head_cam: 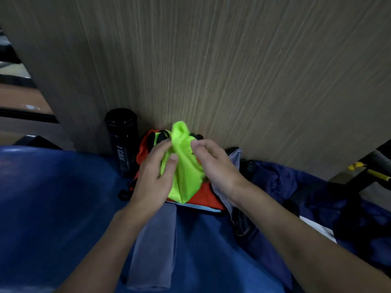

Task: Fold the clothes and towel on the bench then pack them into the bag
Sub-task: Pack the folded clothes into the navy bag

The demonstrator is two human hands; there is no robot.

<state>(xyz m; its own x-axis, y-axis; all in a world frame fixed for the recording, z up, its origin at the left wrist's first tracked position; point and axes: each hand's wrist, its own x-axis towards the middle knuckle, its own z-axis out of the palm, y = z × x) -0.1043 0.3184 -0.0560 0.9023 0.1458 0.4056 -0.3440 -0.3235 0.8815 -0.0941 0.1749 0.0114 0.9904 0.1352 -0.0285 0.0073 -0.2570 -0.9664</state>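
A neon green mesh garment [185, 166] is bunched up between both hands, above the orange bag [208, 197] that stands against the wooden wall. My left hand [154, 176] holds its left side, thumb pressed on the cloth. My right hand [213, 166] grips its right side with curled fingers. A folded grey towel [156, 246] lies on the blue bench [53, 197] below my left forearm. Dark blue clothing [281, 180] lies crumpled to the right of the bag.
A tall black bottle [121, 140] stands left of the bag against the wooden wall [232, 70]. Grey fabric [232, 166] hangs beside the bag's right edge. A black and yellow frame [372, 176] shows at far right.
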